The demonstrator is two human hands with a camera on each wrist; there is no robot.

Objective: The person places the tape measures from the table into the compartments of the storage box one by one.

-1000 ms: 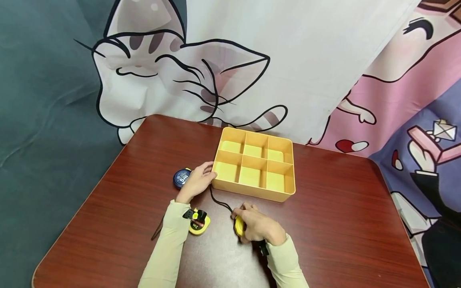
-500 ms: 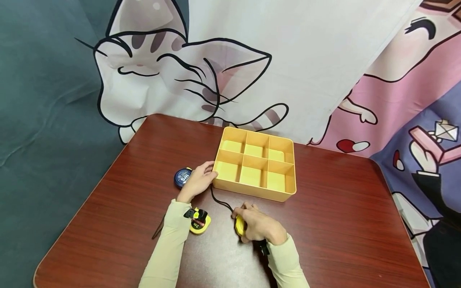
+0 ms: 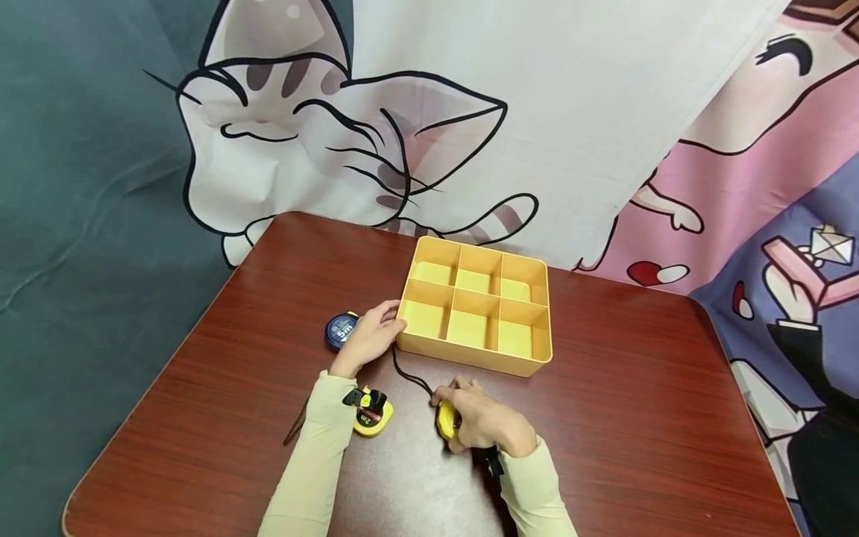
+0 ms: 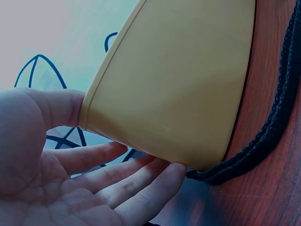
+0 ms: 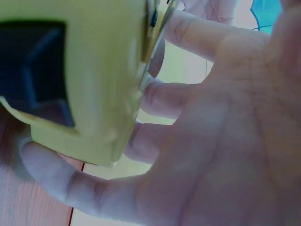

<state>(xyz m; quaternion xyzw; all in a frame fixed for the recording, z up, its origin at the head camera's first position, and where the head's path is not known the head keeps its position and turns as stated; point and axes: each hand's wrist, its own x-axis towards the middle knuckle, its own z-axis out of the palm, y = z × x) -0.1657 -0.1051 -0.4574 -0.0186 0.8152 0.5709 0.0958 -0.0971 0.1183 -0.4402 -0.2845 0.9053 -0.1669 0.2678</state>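
Note:
My left hand (image 3: 370, 339) holds the near left corner of a yellow six-compartment storage box (image 3: 470, 356). In the left wrist view the thumb lies at the rim and the fingertips (image 4: 175, 170) touch the side wall. With my right hand (image 3: 488, 419) I grip a yellow tape measure (image 3: 445, 421), fingers and thumb around its case. The right wrist view shows this tape measure (image 5: 101, 84) close up, with a dark part on its face. Its black strap (image 3: 411, 379) trails to the box's near left corner.
Beside my left hand lies a blue 5m tape measure (image 3: 338, 330), partly covered by the hand. A yellow-and-black 2m tape measure (image 3: 371, 423) sits by the left wrist, partly behind it. A dark strap (image 3: 294, 426) lies left of the sleeve. Printed curtain (image 3: 570, 112) hangs behind the table (image 3: 624, 388).

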